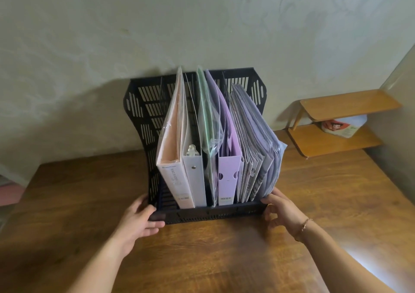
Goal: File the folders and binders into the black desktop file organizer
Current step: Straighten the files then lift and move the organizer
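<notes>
The black desktop file organizer (143, 112) stands on the wooden table against the wall. Upright in it, from left to right, are a pink binder (174, 175), a pale lavender binder (196, 178), a green folder in a clear sleeve (207, 112), a purple file box (228, 175) and a thick bundle of greyish-purple folders (258, 148). My left hand (140, 220) grips the organizer's front left corner. At the front right corner, my right hand (280, 209) holds the organizer, fingers curled on its edge.
The wooden table (202, 259) stretches toward me in front of the organizer. A small two-tier wooden shelf (345, 106) stands at the right against the wall, with a white container (343, 126) on its lower tier. The wall is directly behind the organizer.
</notes>
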`<state>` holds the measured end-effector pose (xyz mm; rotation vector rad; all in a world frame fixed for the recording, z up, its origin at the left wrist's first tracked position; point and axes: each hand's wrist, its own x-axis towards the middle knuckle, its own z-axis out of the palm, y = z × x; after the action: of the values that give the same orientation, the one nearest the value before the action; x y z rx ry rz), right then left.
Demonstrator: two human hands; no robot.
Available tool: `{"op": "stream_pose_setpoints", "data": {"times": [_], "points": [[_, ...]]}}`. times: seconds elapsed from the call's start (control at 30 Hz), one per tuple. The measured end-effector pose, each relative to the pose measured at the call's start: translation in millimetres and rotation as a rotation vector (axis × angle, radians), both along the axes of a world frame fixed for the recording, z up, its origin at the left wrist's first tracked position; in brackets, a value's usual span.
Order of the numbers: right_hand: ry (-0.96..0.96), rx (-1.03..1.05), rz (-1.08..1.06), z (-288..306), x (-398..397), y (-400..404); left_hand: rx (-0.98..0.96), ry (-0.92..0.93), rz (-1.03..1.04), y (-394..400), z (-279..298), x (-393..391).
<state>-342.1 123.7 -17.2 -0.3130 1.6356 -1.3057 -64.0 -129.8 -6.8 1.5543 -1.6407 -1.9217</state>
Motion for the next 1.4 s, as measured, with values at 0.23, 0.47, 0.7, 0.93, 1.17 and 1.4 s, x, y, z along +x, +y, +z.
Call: {"op": "stream_pose_setpoints", "data": {"times": [0.23,0.47,0.7,0.93,1.17,1.4], "points": [[-0.118,-0.108,0.055,-8,-13,7,-0.001,0.016,-0.056,-9,0,-1],[-0.152,-0.149,-0.102,-28,-13,0,-0.197,0.049,-0.035,5,-15,-3],[-0.037,-0.181,0.011,-16,-3,-1,-0.241,0.011,-0.136,4,-2,17],[-0.040,-0.262,0.055,0,19,-10,-0.176,0.047,-0.109,2,4,50],[-0.041,-0.332,0.166,22,60,-47,-0.162,0.132,0.008,-3,37,123],[-0.045,-0.345,0.477,50,125,-122,-0.215,0.110,0.292,17,68,230]]}}
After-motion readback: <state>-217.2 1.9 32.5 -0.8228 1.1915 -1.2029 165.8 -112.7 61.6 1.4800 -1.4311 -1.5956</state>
